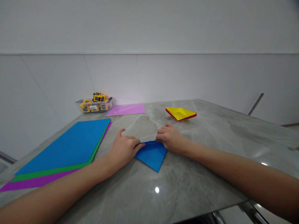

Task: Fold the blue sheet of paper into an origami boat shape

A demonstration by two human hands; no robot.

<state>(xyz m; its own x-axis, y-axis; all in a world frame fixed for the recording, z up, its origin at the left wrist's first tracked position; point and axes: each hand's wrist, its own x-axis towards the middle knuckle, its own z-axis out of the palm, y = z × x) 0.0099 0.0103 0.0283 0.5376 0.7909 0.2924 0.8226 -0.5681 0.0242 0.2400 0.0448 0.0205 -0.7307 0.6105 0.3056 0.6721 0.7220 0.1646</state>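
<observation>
Head view: looks down over a grey, marble-patterned table (210, 183), with a pale wall (163, 74) on its far side.
Folded blue paper: a small folded piece (153, 154) lies at the middle of the table, between the two hands; one pointed corner faces near, and a darker folded strip runs along the far edge.
Left hand: the left hand (123, 147) is at the left corner of the folded blue paper; fingers narrow, holding that corner, thumb laid along the far edge, one outer finger raised and bent clear of the table.
Right hand: the right hand (171, 138) is at the far right corner of the same piece; fingers bunched and close together, holding the edge there; thumb mostly hidden.
Sheet stack, left: large blue sheet (70, 146) on top, green sheet (92, 157) under it, purple sheet (35, 184) lowest; edges fanned out toward near and right.
Finished-looking fold, far right: yellow-and-red folded paper (181, 113), yellow side up, beyond the right hand and apart from it.
Far left: pink sheet (128, 109) flat near the wall; just left of it, a clear plastic box (108, 105) holding yellow toy vehicles (99, 97).
</observation>
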